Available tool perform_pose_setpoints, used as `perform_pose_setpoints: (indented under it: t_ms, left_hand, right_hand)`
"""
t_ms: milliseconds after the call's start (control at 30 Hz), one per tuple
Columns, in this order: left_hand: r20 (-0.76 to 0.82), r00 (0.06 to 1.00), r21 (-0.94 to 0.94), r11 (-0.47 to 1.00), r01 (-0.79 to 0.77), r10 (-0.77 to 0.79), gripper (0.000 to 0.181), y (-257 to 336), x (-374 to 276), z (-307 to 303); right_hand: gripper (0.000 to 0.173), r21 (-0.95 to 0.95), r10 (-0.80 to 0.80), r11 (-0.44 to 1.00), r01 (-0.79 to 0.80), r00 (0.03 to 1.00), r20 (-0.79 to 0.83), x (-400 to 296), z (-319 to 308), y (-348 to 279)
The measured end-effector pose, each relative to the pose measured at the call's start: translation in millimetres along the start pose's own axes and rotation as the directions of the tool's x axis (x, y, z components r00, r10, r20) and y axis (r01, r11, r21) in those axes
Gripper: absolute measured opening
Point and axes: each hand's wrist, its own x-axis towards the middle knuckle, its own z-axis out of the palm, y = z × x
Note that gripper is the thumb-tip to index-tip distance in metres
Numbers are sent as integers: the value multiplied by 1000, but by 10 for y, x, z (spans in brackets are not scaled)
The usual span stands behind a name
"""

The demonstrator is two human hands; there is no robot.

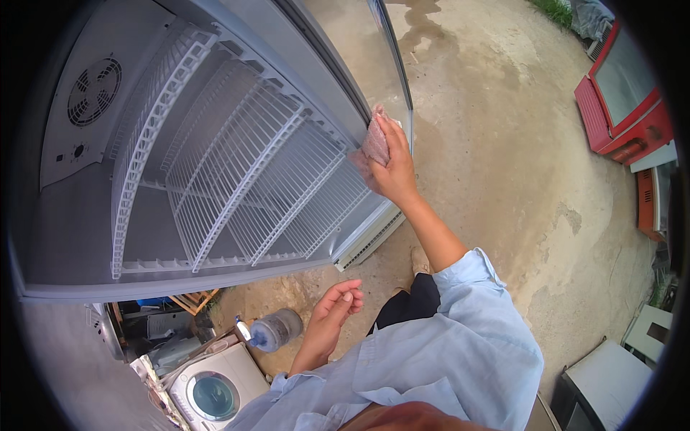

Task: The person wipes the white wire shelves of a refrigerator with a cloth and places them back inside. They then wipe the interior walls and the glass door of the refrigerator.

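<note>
An upright display refrigerator [178,291] stands before me with white wire shelves [242,178] inside. Its glass door [345,37] is swung outward. My right hand [398,167] grips a crumpled pinkish cloth [375,143] at the lower part of the door, near its dark gasket. The fingers and palm hide part of the cloth, and its exact contact with the door is hard to make out. Lower down, in front of the cabinet's side, my left hand [337,312] is raised in the air, holding nothing, with its fingers loosely bent.
A large water bottle [276,329] and a white washing machine [237,372] stand at lower left. Red appliances [620,118] line the right side. A white-topped cabinet [612,372] is at lower right. Concrete floor [485,151] stretches between, with a wet patch near the door.
</note>
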Motion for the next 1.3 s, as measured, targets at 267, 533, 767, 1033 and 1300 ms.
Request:
perform_pose_setpoints:
  t_ms: [267, 533, 767, 1033, 1300]
  left_hand:
    - [-79, 972, -34, 973, -226, 223, 29, -115, -841, -268]
    - [-180, 894, -39, 905, -424, 411, 30, -215, -1038, -491]
    - [-291, 820, 43, 863, -504, 493, 30, -26, -1125, -421]
    - [-396, 757, 120, 846, -519, 520, 29, -68, -1178, -481]
    - [-500, 702, 116, 843, -526, 507, 31, -203, -1269, -452]
  right_hand:
    - [71, -156, -488, 871, 466, 857, -164, 1408, -138, -1908]
    - [65, -384, -932, 352, 853, 281, -231, 2705, -200, -3949]
    - [60, -411, -949, 312, 857, 305, -84, 2671, -108, -3462]
    - [74, -398, -844, 497, 771, 536, -16, 2160, -97, -2165]
    - [67, -349, -676, 674, 651, 734, 64, 1059, 115, -659]
